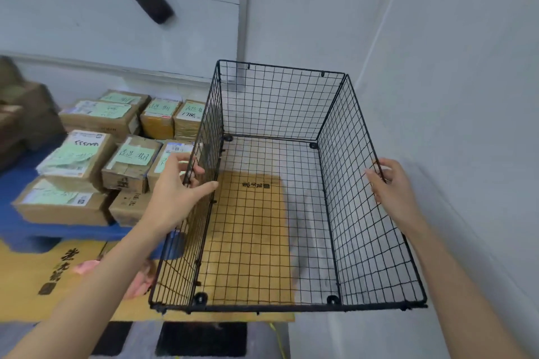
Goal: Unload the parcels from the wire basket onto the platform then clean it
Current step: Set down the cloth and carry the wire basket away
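In the head view, the black wire basket [358,227] is filling the centre and right of the frame, standing open-topped with nothing lying inside it. A person is holding it from both sides. The left hand [178,183], left of centre, is grasping the top wire of the basket's left wall, with the fingers curling over the rim and the thumb stretching along the inner side of the mesh. The right hand [390,186], at the right of the frame, is gripping the top wire of the right wall, its fingers hooking round it. A flattened cardboard sheet [29,271] is showing through the mesh floor and spreading out to the lower left; whether the basket is resting on it cannot be told. At the middle left, the parcels [96,154], brown boxes bearing green and white labels, are sitting packed together on the blue platform [58,232], just beside the basket's left wall. Something pink [87,267] is lying blurred on the cardboard behind the left forearm.
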`<state>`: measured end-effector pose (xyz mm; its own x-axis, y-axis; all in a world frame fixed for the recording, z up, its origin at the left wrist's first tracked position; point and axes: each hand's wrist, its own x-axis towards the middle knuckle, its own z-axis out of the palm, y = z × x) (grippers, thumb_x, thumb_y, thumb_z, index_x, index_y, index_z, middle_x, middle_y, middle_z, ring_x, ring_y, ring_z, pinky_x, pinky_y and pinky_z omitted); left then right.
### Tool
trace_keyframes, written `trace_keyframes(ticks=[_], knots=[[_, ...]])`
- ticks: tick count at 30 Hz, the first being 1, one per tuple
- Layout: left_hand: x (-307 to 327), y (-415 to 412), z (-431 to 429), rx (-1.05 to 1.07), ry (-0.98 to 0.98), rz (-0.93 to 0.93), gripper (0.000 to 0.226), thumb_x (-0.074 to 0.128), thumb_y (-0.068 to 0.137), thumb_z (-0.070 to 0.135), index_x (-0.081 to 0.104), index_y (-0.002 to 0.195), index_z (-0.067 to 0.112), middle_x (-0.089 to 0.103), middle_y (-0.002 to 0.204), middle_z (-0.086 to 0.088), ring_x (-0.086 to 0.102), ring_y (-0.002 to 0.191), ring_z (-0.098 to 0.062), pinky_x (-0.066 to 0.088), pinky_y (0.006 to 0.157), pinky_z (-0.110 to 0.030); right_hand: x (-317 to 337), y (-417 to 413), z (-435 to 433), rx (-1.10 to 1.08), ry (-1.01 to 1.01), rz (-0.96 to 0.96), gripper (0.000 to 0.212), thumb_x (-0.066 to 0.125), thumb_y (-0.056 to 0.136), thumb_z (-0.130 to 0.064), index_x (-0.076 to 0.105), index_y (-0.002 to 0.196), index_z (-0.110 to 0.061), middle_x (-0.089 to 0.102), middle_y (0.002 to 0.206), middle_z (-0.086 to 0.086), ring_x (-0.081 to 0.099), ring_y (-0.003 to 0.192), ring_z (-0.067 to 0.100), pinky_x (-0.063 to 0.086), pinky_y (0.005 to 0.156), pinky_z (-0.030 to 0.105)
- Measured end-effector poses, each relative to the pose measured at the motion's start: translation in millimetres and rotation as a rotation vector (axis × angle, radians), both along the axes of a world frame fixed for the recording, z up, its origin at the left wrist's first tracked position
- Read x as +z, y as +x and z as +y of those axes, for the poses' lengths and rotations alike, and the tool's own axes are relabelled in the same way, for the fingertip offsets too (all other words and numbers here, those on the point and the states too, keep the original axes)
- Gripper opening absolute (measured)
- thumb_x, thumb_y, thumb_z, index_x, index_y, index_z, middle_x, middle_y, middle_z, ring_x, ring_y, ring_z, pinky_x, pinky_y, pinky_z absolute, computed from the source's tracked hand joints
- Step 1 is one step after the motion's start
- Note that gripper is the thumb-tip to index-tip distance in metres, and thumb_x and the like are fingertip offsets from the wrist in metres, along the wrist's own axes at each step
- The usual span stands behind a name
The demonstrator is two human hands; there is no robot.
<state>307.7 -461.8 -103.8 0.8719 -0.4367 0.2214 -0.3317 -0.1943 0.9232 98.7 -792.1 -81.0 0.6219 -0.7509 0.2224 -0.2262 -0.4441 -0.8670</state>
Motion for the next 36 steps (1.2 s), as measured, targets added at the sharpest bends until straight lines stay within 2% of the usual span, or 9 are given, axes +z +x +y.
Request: trace_keyframes(ticks=[4,9,11,18,21,25,31,34,36], knots=[[34.0,-23.5,21.9,0.041,-0.06,-0.054,0.055,0.08,0.079,0.026,0.046,0.121,0.024,0.059,0.105,0.007,0.056,0.079,-0.009,0.054,0.081,-0.04,39.8,-11.2,19.9,0.045,-0.016,-0.099,0.028,0.056,0.1,-0.025,0.048,0.127,-0.021,0.059,0.094,0.0,0.047,0.066,0.011,0.04,0.058,0.027],[70.4,-55.2,55.0,0.113,-0.129,-0.109,0.056,0.081,0.078,0.028,0.047,0.122,0.021,0.061,0.107,0.006,0.057,0.085,-0.006,0.047,0.076,-0.013,81.8,-22.8,42.5,0.138,-0.002,-0.195,0.025,0.059,0.099,-0.025,0.051,0.122,-0.021,0.058,0.088,0.005,0.045,0.066,0.013,0.039,0.059,0.029],[83.1,-65.6,68.1,0.13,-0.163,-0.11,0.058,0.082,0.077,0.029,0.048,0.123,0.02,0.062,0.107,0.005,0.058,0.084,-0.008,0.049,0.076,-0.02,95.3,-24.2,50.9,0.169,-0.012,-0.225,0.026,0.06,0.099,-0.024,0.051,0.122,-0.02,0.059,0.09,0.004,0.046,0.066,0.012,0.039,0.059,0.028],[113.4,-94.6,114.4,0.225,-0.211,-0.134,0.055,0.081,0.08,0.023,0.049,0.124,0.021,0.065,0.11,-0.004,0.057,0.082,-0.007,0.052,0.075,-0.025,115.3,-15.1,80.5,0.255,-0.019,-0.298,0.028,0.06,0.099,-0.023,0.051,0.125,-0.017,0.058,0.086,0.001,0.045,0.061,0.009,0.039,0.056,0.026],[118.8,-104.5,137.6,0.296,-0.209,-0.16,0.053,0.08,0.081,0.023,0.049,0.125,0.02,0.065,0.108,-0.002,0.056,0.079,-0.005,0.049,0.072,-0.021,119.4,-0.4,97.8,0.32,-0.028,-0.301,0.027,0.059,0.099,-0.023,0.05,0.124,-0.017,0.056,0.082,0.002,0.043,0.059,0.01,0.037,0.055,0.028],[121.8,-113.4,177.4,0.424,-0.203,-0.184,0.052,0.08,0.081,0.021,0.05,0.123,0.018,0.065,0.103,0.005,0.058,0.081,-0.008,0.052,0.074,-0.025,123.9,30.9,131.1,0.425,-0.059,-0.307,0.028,0.057,0.101,-0.023,0.048,0.126,-0.015,0.055,0.08,0.001,0.042,0.059,0.011,0.036,0.055,0.03],[117.7,-121.5,260.2,0.597,-0.202,-0.2,0.049,0.081,0.08,0.019,0.051,0.12,0.017,0.067,0.107,0.002,0.062,0.088,-0.015,0.051,0.08,-0.036,126.2,95.1,205.0,0.64,-0.066,-0.307,0.026,0.056,0.101,-0.023,0.048,0.126,-0.018,0.06,0.088,0.0,0.043,0.06,0.01,0.037,0.058,0.028],[116.8,-127.3,303.9,0.718,-0.172,-0.228,0.051,0.081,0.079,0.019,0.05,0.12,0.016,0.067,0.108,-0.001,0.062,0.084,-0.009,0.05,0.073,-0.031,124.5,136.7,249.8,0.74,-0.072,-0.292,0.038,0.057,0.1,-0.027,0.046,0.134,-0.013,0.062,0.098,0.006,0.048,0.062,0.006,0.039,0.061,0.027],[114.8,-132.1,333.3,0.796,-0.155,-0.223,0.054,0.083,0.078,0.026,0.05,0.12,0.02,0.067,0.11,0.0,0.065,0.091,-0.013,0.055,0.078,-0.036,121.7,164.6,281.2,0.814,-0.065,-0.284,0.042,0.057,0.1,-0.028,0.044,0.137,-0.014,0.063,0.104,0.007,0.051,0.069,0.006,0.044,0.068,0.03]])
